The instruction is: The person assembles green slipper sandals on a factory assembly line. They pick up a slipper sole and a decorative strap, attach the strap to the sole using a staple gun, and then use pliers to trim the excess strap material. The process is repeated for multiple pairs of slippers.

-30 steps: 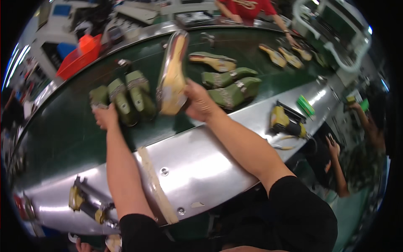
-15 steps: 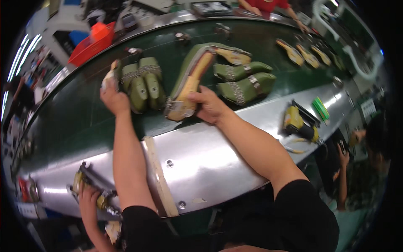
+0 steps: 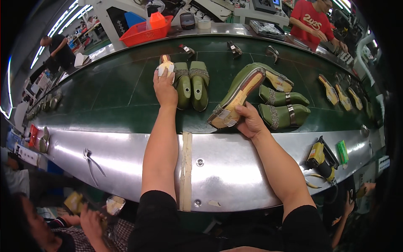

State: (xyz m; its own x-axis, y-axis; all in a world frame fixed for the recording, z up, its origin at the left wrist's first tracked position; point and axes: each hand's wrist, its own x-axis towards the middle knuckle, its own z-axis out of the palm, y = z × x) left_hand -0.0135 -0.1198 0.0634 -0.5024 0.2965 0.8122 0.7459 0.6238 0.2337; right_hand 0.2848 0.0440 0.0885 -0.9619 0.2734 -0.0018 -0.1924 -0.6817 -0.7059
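My left hand point(image 3: 166, 90) grips a shoe last point(image 3: 166, 64) with a tan insole and a whitish patch; my fingers hide much of it. Right beside it stand two green shoe lasts point(image 3: 198, 93) with glittery straps across them. My right hand point(image 3: 252, 122) is closed on the heel end of another green shoe last point(image 3: 240, 97), tilted with its tan insole up. Behind its tip shows one more insole-covered last point(image 3: 279, 82), partly hidden. Two strapped green lasts point(image 3: 287, 115) lie on their sides to the right of my right hand.
A green belt runs behind the steel table edge point(image 3: 235, 168). Pliers point(image 3: 91, 166) lie left; a yellow nail gun point(image 3: 321, 157) and a green box point(image 3: 342, 153) lie right. A red basket point(image 3: 147, 35) stands at the back. Co-workers flank me; another in red point(image 3: 311, 25) works across.
My view has swung left, shifting the scene rightward. Both hands keep their lasts. At lower left, the co-worker's nail gun has come off the steel edge, and pliers now show there.
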